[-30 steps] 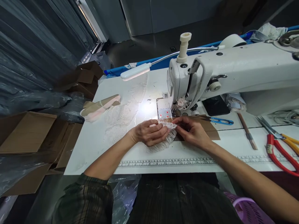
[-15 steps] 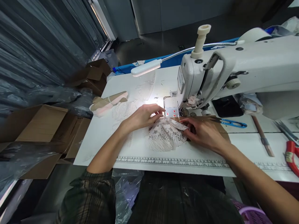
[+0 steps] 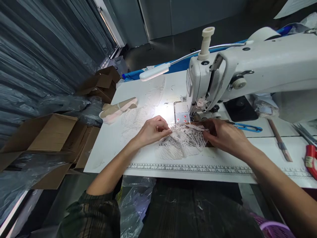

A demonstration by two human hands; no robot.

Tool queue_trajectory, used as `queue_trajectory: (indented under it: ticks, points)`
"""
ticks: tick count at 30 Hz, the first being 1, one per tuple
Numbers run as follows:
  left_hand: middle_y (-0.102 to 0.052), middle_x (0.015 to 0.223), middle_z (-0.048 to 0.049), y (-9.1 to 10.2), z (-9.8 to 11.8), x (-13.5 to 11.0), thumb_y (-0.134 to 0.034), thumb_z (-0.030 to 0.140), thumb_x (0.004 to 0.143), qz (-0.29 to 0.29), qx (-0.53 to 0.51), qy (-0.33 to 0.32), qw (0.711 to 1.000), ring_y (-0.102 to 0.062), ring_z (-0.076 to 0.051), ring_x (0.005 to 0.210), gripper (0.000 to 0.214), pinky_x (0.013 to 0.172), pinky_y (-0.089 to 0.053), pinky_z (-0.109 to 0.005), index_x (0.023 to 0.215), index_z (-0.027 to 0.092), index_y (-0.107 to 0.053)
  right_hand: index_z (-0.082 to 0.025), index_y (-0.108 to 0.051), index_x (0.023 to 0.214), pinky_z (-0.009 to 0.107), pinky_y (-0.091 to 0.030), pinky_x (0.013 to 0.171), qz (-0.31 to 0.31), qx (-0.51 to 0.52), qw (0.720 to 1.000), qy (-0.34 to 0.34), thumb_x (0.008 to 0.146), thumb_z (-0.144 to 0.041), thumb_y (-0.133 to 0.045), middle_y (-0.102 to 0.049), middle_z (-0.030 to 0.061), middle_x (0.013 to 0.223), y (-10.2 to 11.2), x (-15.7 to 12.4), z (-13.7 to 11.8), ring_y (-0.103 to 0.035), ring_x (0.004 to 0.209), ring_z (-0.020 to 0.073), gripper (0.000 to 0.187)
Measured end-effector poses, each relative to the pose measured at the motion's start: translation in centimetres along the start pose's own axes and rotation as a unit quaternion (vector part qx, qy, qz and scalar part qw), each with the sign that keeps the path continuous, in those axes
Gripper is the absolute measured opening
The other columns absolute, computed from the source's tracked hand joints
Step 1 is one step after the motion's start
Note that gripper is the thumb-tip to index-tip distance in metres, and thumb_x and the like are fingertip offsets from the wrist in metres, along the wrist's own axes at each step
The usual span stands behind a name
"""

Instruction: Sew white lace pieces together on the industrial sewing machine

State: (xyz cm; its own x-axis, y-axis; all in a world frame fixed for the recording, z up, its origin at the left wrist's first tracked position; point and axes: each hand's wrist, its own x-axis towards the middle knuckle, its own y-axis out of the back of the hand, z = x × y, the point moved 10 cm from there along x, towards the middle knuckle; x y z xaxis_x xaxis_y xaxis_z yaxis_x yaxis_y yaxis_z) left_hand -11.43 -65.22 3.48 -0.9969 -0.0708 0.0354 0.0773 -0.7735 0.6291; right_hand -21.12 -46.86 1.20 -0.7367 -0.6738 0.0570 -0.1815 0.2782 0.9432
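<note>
A pale lace piece (image 3: pixel 182 143) lies gathered on the white table in front of the sewing machine (image 3: pixel 201 79). My left hand (image 3: pixel 153 131) pinches its left upper edge between thumb and fingers. At the right end, my right hand (image 3: pixel 223 135) has its fingers closed on the lace edge; some fingertips are hidden. The upper edge stretches between both hands, just in front of the metal needle plate (image 3: pixel 182 118). More pale lace (image 3: pixel 138 117) spreads over the table behind my left hand. Blue thread snips (image 3: pixel 247 127) lie just beyond my right hand.
A rolled tan and pink bundle (image 3: pixel 119 109) lies at the table's left. A lamp (image 3: pixel 155 72) hangs over the work. To the right are a brush (image 3: pixel 279 140) and red-handled scissors (image 3: pixel 310 158). A printed ruler (image 3: pixel 188 169) runs along the front edge. Cardboard boxes (image 3: pixel 53 132) stand left.
My left hand has closed from loosely spread fingers to a pinch on the lace. My right hand has shifted slightly right, and the lace edge is drawn straighter. The view has shifted a little.
</note>
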Motion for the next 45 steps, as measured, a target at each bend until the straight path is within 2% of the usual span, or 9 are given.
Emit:
queue_trajectory:
  ticks: [3,6,12,19,23,28,35,40,45]
  points:
    - [-0.066,0.104,-0.0098,-0.7,-0.2,0.0,-0.067,0.030,0.080,-0.025,-0.150,0.051,0.987,-0.063,-0.013,0.082,0.021,0.065,-0.048,-0.025,0.071,0.014,-0.056,-0.017,-0.060,0.111,0.035,-0.046,0.057,0.033,0.039,0.997,0.049,0.083,-0.038,-0.053,-0.066,0.0140,0.098,1.1,-0.8,-1.8,-0.064,0.076,0.0269,0.035]
    - [-0.070,0.089,-0.0067,-1.6,-0.5,0.5,-0.070,0.028,0.078,-0.023,-0.254,0.088,0.963,-0.060,-0.009,0.064,0.022,0.057,-0.047,-0.023,0.079,0.016,-0.051,-0.020,-0.061,0.111,0.039,-0.050,0.074,0.035,0.147,0.981,0.125,0.084,-0.031,-0.054,-0.066,0.0115,0.105,1.1,-1.5,-4.5,-0.064,0.088,0.0263,0.030]
    - [-0.065,0.078,-0.0014,-2.7,-0.5,1.4,-0.074,0.028,0.075,-0.048,-0.303,0.109,0.946,-0.058,-0.009,0.065,0.038,0.057,-0.044,-0.021,0.109,0.016,-0.061,-0.019,-0.052,0.117,0.040,-0.050,0.080,-0.009,0.239,0.954,0.182,0.084,-0.035,-0.058,-0.063,0.0122,0.111,-0.4,-1.1,-7.4,-0.063,0.094,0.0260,0.037]
    - [-0.060,0.070,0.0006,-2.4,-1.4,1.3,-0.073,0.037,0.077,-0.001,-0.328,0.155,0.932,-0.050,-0.006,0.058,0.024,0.051,-0.038,-0.018,0.081,0.014,-0.066,-0.019,-0.052,0.106,0.030,-0.046,0.062,-0.066,0.333,0.935,0.105,0.082,-0.032,-0.060,-0.064,0.0042,0.084,-2.1,1.0,-7.1,-0.058,0.070,0.0171,0.028]
    - [-0.060,0.068,0.0009,-2.8,-2.2,1.1,-0.073,0.042,0.076,0.034,-0.364,0.182,0.913,-0.053,-0.007,0.057,0.030,0.051,-0.040,-0.018,0.081,0.014,-0.063,-0.019,-0.057,0.086,0.027,-0.046,0.053,-0.143,0.497,0.855,0.033,0.086,-0.040,-0.054,-0.058,0.0003,0.070,-4.3,2.2,-5.5,-0.055,0.061,0.0139,0.020]
    - [-0.066,0.071,-0.0007,-3.6,-3.0,0.8,-0.077,0.042,0.072,0.036,-0.349,0.207,0.913,-0.059,-0.009,0.055,0.040,0.051,-0.043,-0.020,0.097,0.015,-0.063,-0.019,-0.059,0.083,0.028,-0.057,0.060,-0.202,0.627,0.745,-0.106,0.083,-0.042,-0.060,-0.062,0.0054,0.083,-6.3,2.6,-3.9,-0.058,0.067,0.0134,0.023]
    - [-0.071,0.079,-0.0046,-3.9,-3.7,0.7,-0.081,0.031,0.069,0.034,-0.346,0.219,0.912,-0.067,-0.013,0.066,0.042,0.059,-0.050,-0.023,0.102,0.014,-0.062,-0.018,-0.059,0.083,0.027,-0.059,0.065,-0.236,0.696,0.657,-0.167,0.084,-0.039,-0.062,-0.057,0.0019,0.076,-6.9,1.8,-3.8,-0.056,0.061,0.0100,0.021]
    - [-0.071,0.079,-0.0043,-3.9,-3.8,0.6,-0.081,0.031,0.068,0.040,-0.332,0.217,0.917,-0.067,-0.014,0.068,0.039,0.060,-0.050,-0.023,0.099,0.014,-0.064,-0.017,-0.059,0.084,0.026,-0.058,0.064,-0.244,0.700,0.654,-0.153,0.085,-0.041,-0.060,-0.052,-0.0004,0.071,-6.6,1.7,-3.9,-0.055,0.061,0.0092,0.024]
    - [-0.072,0.084,-0.0050,-3.7,-2.9,0.8,-0.079,0.033,0.070,0.030,-0.305,0.178,0.935,-0.066,-0.013,0.071,0.034,0.060,-0.048,-0.023,0.096,0.015,-0.066,-0.020,-0.058,0.089,0.022,-0.052,0.054,-0.262,0.637,0.721,-0.082,0.074,-0.037,-0.074,-0.055,-0.0026,0.070,-6.0,1.8,-5.2,-0.051,0.058,0.0084,0.029]
